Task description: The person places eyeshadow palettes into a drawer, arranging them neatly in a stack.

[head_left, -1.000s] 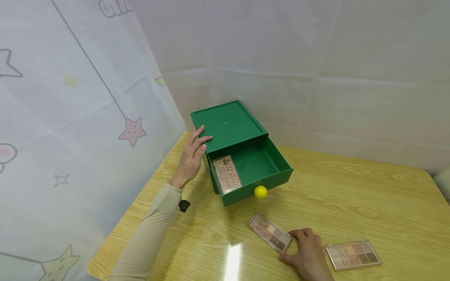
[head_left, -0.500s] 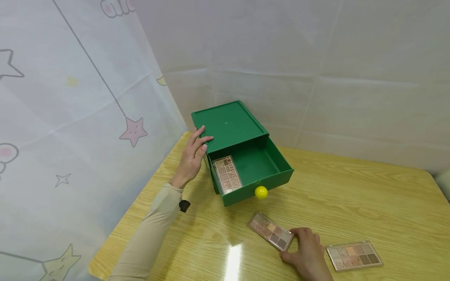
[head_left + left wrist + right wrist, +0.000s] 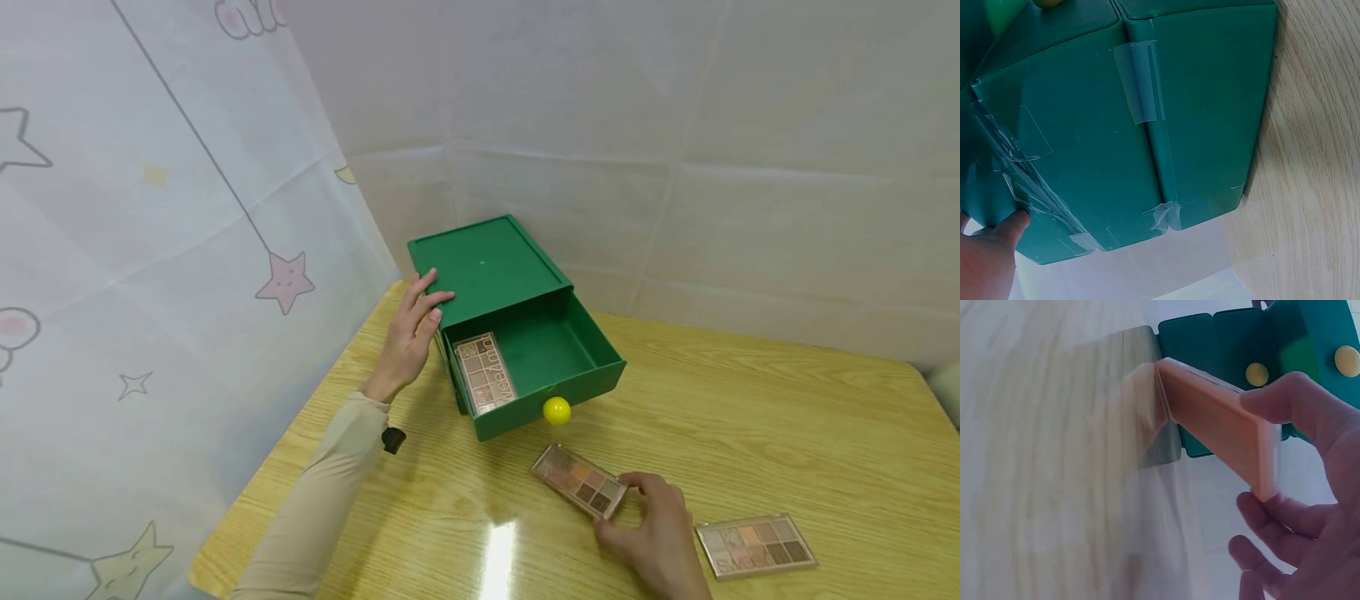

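Note:
My right hand (image 3: pixel 656 533) pinches the near right end of an eyeshadow palette (image 3: pixel 577 479), thumb on one long edge and fingers on the other. In the right wrist view the palette's tan underside (image 3: pixel 1216 425) shows, tilted, its far end low at the tabletop. My left hand (image 3: pixel 403 346) rests on the left top edge of a green drawer cabinet (image 3: pixel 491 254), fingers spread over the top and the thumb against its side. The pulled-out top drawer (image 3: pixel 551 350) holds another palette (image 3: pixel 483 372) along its left wall. A third palette (image 3: pixel 755 546) lies right of my right hand.
A yellow ball knob (image 3: pixel 557 410) sticks out from the drawer front. Below the drawer are more green cabinet tiers (image 3: pixel 1204 112), joined with clear tape. White cloth (image 3: pixel 750 167) hangs behind the wooden table (image 3: pixel 787 417), and a patterned cloth (image 3: pixel 172 292) hangs at the left.
The held palette has tipped up off the table at its near end and shifted slightly toward the drawer with my right hand. My left hand and the cabinet stay put.

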Tool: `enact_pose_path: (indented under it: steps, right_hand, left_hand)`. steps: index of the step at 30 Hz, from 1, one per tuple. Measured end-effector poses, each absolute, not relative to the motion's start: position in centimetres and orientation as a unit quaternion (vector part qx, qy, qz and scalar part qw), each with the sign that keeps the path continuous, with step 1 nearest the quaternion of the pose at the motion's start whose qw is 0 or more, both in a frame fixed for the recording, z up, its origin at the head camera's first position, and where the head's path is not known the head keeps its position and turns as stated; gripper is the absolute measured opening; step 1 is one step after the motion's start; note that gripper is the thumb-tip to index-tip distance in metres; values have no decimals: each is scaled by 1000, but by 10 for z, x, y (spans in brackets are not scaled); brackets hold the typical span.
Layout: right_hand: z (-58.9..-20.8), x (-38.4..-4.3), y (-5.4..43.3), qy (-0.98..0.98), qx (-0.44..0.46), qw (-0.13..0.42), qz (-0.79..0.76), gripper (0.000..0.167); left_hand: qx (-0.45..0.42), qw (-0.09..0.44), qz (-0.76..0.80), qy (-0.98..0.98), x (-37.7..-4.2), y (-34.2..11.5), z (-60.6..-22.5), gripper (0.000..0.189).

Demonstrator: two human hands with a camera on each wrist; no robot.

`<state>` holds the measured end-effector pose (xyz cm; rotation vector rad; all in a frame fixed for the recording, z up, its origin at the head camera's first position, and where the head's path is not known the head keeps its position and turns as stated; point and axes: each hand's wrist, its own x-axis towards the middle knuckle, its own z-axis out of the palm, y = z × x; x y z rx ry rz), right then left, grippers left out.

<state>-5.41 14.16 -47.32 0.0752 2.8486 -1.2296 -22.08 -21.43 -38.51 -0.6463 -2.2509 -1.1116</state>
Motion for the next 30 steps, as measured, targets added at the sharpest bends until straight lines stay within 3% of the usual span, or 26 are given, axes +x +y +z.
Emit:
enact_pose_path:
  steps: [7, 24, 30]
  right_hand:
    - [-471, -54, 139, 910, 22, -22, -414, 62]
    - [-456, -51, 141, 889, 45, -17, -455, 68]
    - [-445, -48, 141, 883, 57, -42, -464, 67]
  left_hand:
    - [-232, 266, -401, -845, -220, -214, -384, 35]
    - [-235, 270, -400, -844, -222, -215, -385, 35]
    - [-234, 269, -398, -845, -221, -215, -385, 35]
